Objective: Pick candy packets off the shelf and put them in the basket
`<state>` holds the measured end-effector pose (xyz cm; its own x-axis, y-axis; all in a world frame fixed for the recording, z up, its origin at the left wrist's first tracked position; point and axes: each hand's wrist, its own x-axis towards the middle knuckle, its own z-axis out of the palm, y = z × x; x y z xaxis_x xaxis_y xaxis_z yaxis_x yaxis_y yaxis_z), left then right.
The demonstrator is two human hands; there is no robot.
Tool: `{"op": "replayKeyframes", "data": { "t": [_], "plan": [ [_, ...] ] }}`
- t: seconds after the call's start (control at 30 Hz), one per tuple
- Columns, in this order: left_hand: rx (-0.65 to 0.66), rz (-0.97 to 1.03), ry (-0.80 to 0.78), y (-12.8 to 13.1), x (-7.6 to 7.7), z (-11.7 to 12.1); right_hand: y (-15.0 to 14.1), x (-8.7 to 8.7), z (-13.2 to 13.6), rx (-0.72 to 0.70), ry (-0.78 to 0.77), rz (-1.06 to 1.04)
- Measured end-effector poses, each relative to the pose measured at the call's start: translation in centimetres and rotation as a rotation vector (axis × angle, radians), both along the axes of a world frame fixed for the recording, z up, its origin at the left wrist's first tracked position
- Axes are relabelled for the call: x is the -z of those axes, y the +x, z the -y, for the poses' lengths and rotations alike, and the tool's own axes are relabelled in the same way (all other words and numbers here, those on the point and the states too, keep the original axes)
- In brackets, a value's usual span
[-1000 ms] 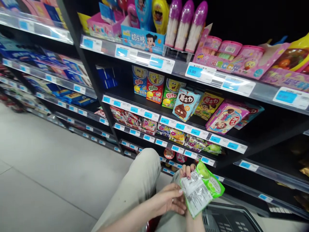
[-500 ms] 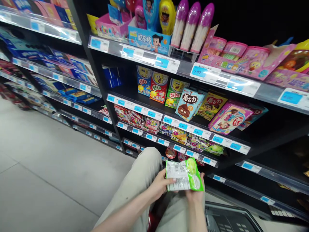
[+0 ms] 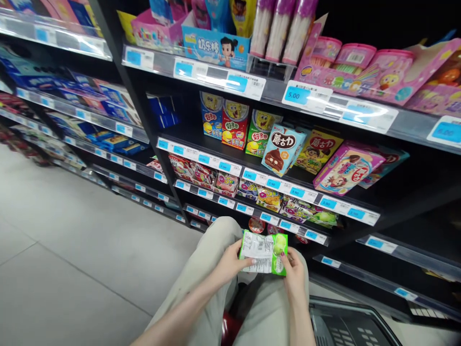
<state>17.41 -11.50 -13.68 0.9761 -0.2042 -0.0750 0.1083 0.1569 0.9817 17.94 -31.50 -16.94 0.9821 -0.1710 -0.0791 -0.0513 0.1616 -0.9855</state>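
Note:
A small green and white candy packet (image 3: 257,252) is held above my knees, its printed white panel facing up and a green fruit picture at its right end. My left hand (image 3: 230,263) grips the left edge, thumb across the white panel. My right hand (image 3: 293,269) pinches the right edge, with its thumb on the green part. Both hands are closed on the packet, and the fingers underneath are hidden. Behind it, similar green packets (image 3: 324,216) sit on a low shelf, in line with other colourful candy bags (image 3: 269,199).
Shelving with price labels rises in front. One shelf holds snack boxes, among them a light blue box (image 3: 281,150) and a pink box (image 3: 348,168). Pink candy tubs (image 3: 355,57) stand higher up. A dark shopping basket (image 3: 353,324) is on the floor to my right; grey floor (image 3: 72,269) spreads left.
The packet has shifted slightly left and lies flatter. My right hand has moved from beneath its corner to its right edge, the thumb now on top.

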Motion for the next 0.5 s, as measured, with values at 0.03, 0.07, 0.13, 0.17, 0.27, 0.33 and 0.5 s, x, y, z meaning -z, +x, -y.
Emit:
{"op": "replayKeyframes", "data": {
  "t": [0.03,0.07,0.13,0.17,0.27,0.33,0.5],
  "plan": [
    [-0.007,0.023,0.0,0.0,0.0,0.1,0.0,0.0,0.0,0.005,0.025,-0.006],
    [-0.011,0.037,-0.017,-0.1,0.1,0.1,-0.1,0.0,0.1,0.011,0.055,-0.014],
    [-0.008,0.038,-0.085,-0.1,0.1,0.2,-0.3,-0.4,0.0,0.019,0.117,-0.034],
    [0.002,0.033,-0.118,-0.1,0.1,0.2,-0.4,-0.6,0.0,0.021,0.145,-0.046],
    [0.023,0.043,-0.113,-0.1,0.2,0.2,-0.6,-1.6,-0.3,0.022,0.199,-0.07],
    [0.013,0.057,-0.052,-0.1,0.2,0.2,-0.7,-2.1,-0.4,0.021,0.203,-0.052],
    [0.007,0.074,0.032,-0.5,0.1,0.0,-0.8,-1.3,0.0,0.09,0.119,-0.004]
  ]
}}
